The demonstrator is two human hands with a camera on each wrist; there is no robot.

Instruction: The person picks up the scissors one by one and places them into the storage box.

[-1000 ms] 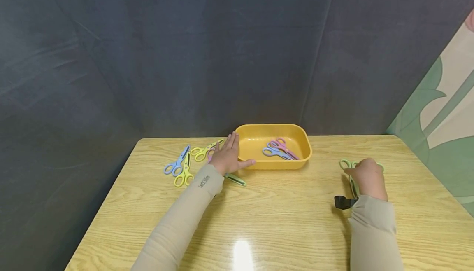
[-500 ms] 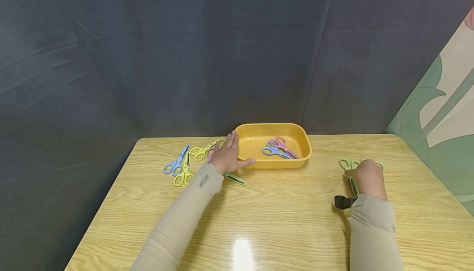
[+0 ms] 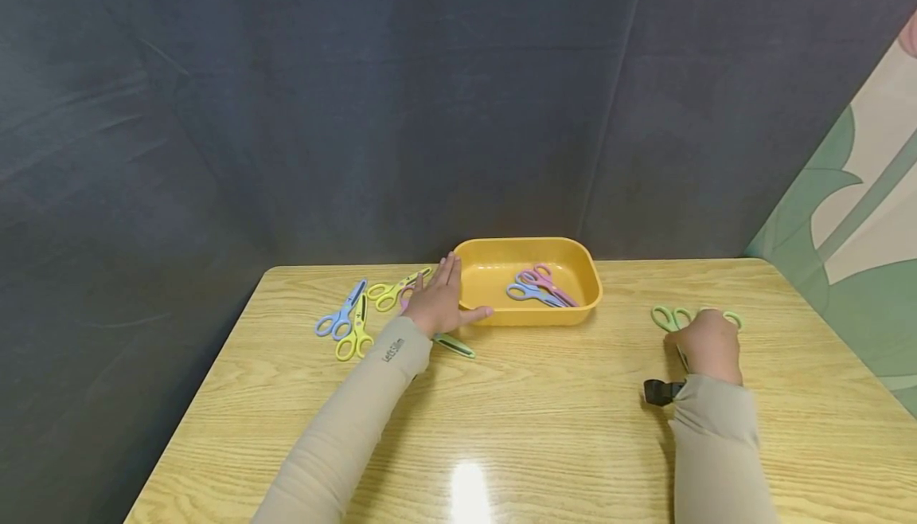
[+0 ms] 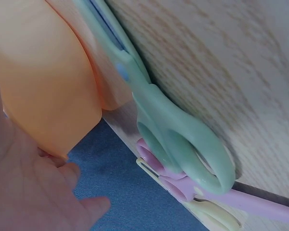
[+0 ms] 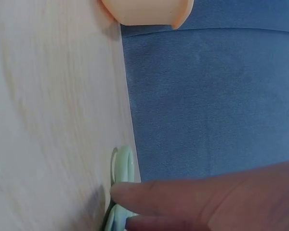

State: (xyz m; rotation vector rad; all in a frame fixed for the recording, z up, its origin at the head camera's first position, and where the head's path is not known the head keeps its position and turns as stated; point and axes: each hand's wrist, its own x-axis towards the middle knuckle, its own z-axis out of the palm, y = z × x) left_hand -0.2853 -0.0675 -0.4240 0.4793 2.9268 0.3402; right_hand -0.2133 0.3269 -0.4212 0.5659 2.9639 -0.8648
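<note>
My left hand (image 3: 438,305) lies with straight fingers against the left end of the yellow plastic tray (image 3: 530,317). Beneath that wrist are green scissors (image 3: 454,346), seen large in the left wrist view (image 4: 197,125), with pink scissors (image 4: 245,204) beside them. On the right side of the table, my right hand (image 3: 709,345) pinches a pair of green scissors (image 3: 664,318) between thumb and finger, close over the wood; the hand covers part of them. Another green loop (image 3: 732,318) shows just beyond that hand. Inside the tray lie blue scissors (image 3: 526,291) and pink scissors (image 3: 548,281).
Blue scissors (image 3: 344,317) and two yellow pairs, one nearer (image 3: 354,337) and yellow scissors (image 3: 390,293) farther back, lie left of the tray. A dark curtain (image 3: 430,110) hangs along the table's far edge. A patterned wall (image 3: 860,229) stands at the right.
My right hand has shifted slightly left, and the green scissors in it have moved with it. My left hand stays at the tray.
</note>
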